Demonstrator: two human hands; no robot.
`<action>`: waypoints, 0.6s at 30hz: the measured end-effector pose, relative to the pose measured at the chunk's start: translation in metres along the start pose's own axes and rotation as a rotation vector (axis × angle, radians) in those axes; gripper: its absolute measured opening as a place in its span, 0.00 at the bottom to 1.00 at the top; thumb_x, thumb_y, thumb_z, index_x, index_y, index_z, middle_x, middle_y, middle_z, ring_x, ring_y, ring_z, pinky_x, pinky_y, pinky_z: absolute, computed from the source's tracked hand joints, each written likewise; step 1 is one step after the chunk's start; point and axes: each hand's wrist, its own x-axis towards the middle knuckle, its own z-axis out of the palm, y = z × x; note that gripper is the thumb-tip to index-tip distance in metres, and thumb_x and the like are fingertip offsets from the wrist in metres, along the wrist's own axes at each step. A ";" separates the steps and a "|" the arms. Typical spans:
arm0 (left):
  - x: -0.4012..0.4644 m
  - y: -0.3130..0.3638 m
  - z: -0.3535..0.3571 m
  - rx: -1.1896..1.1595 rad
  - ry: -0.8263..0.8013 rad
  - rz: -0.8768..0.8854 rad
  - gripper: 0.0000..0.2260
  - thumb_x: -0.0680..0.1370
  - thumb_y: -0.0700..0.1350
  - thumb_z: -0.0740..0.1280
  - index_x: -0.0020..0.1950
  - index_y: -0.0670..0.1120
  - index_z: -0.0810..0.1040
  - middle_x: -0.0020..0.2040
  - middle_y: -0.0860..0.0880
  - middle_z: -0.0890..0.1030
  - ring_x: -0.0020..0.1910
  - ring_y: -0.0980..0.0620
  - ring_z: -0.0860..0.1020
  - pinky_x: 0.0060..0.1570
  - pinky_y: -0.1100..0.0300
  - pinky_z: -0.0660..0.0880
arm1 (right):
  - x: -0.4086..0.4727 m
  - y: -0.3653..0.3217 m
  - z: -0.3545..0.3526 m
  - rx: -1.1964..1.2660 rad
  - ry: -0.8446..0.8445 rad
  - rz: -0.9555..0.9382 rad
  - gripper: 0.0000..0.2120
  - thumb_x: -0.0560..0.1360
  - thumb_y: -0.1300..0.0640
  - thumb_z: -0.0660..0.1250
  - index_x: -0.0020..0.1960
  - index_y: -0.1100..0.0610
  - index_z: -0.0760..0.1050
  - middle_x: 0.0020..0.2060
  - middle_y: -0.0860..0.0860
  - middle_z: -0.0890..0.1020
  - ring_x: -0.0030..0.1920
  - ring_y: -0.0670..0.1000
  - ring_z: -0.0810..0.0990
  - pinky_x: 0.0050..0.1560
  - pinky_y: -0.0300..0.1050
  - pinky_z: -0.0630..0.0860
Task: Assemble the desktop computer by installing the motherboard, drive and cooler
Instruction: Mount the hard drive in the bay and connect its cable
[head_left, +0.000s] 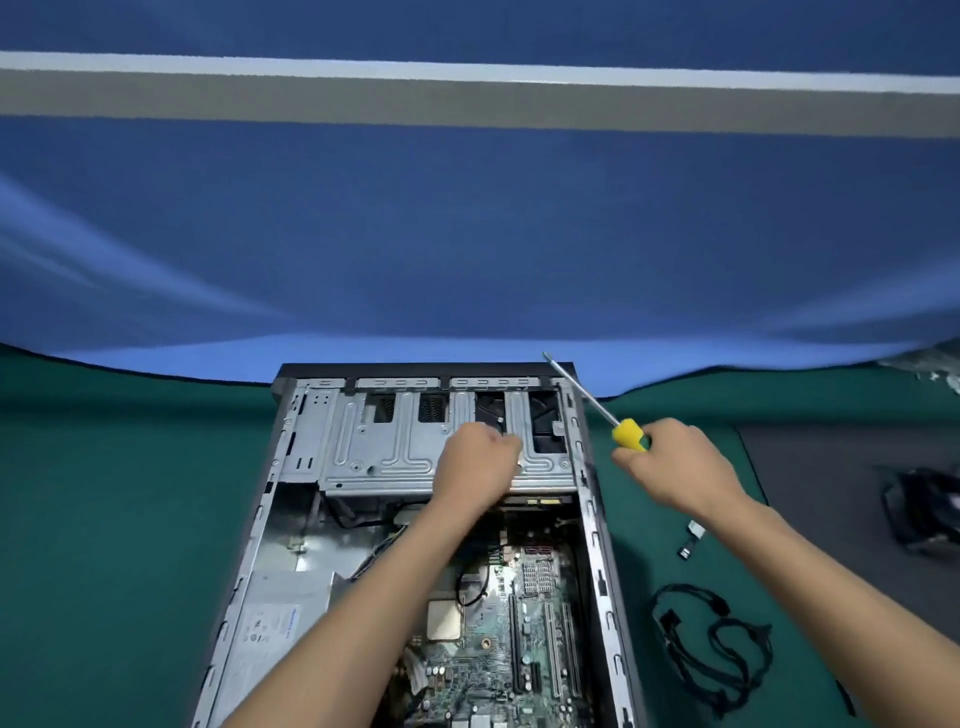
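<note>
The motherboard (498, 639) lay inside the open PC case (597, 519), w/ its bare chip spot showing & no cooler on it yet. Past it sat the metal drive cage (384, 441) at the far end of the case. The left hand (475, 460) was curled on the cage's near edge; couldn't tell if it pinched a screw or just held the metal. The right hand (675, 467) gripped the yellow handle of the screwdriver (597, 405), off to the right of the case, tip up in the air.

A black cable bundle (711, 639), a small plug (691, 538) & a dark, blurry part (922, 512) lay on the green mat (104, 519).

Risks, prob.: the long tip could slip & scratch the board. A tiny screw could drop in among the parts & be hard to find. The arm over the board could bump stuff too.
</note>
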 end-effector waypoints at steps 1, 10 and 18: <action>0.007 0.005 0.007 0.027 0.014 0.019 0.13 0.76 0.44 0.61 0.32 0.43 0.73 0.32 0.42 0.80 0.37 0.43 0.82 0.43 0.51 0.79 | 0.003 0.007 0.003 0.051 0.025 0.023 0.17 0.73 0.51 0.64 0.29 0.56 0.64 0.23 0.49 0.70 0.25 0.52 0.67 0.27 0.42 0.60; 0.055 0.010 0.057 0.668 0.150 0.419 0.16 0.78 0.48 0.59 0.30 0.50 0.67 0.23 0.56 0.68 0.23 0.57 0.67 0.26 0.64 0.57 | 0.060 0.081 0.031 0.408 0.039 0.274 0.08 0.74 0.52 0.66 0.36 0.50 0.78 0.29 0.51 0.78 0.33 0.58 0.77 0.36 0.46 0.72; 0.061 0.001 0.065 0.703 0.246 0.489 0.16 0.77 0.45 0.61 0.29 0.48 0.66 0.21 0.55 0.65 0.19 0.53 0.65 0.23 0.65 0.58 | 0.106 0.096 0.086 0.308 0.019 0.357 0.06 0.75 0.52 0.65 0.43 0.52 0.79 0.34 0.53 0.78 0.39 0.58 0.75 0.36 0.43 0.67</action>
